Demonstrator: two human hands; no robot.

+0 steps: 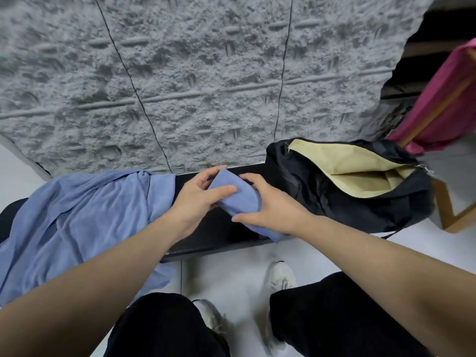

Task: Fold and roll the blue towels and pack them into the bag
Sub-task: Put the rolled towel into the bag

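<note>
Both hands hold a rolled towel [238, 202] over the dark surface [219, 235], left of the open bag [347, 186]. Left hand [198, 199] and right hand [270, 204] wrap around it. Soft, light cloth likely unrolls easily; grip mid-roll, pinning the loose edge.

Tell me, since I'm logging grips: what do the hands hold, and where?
Both hold the rolled blue towel: the left hand grips its far end, the right hand wraps its middle.
</note>
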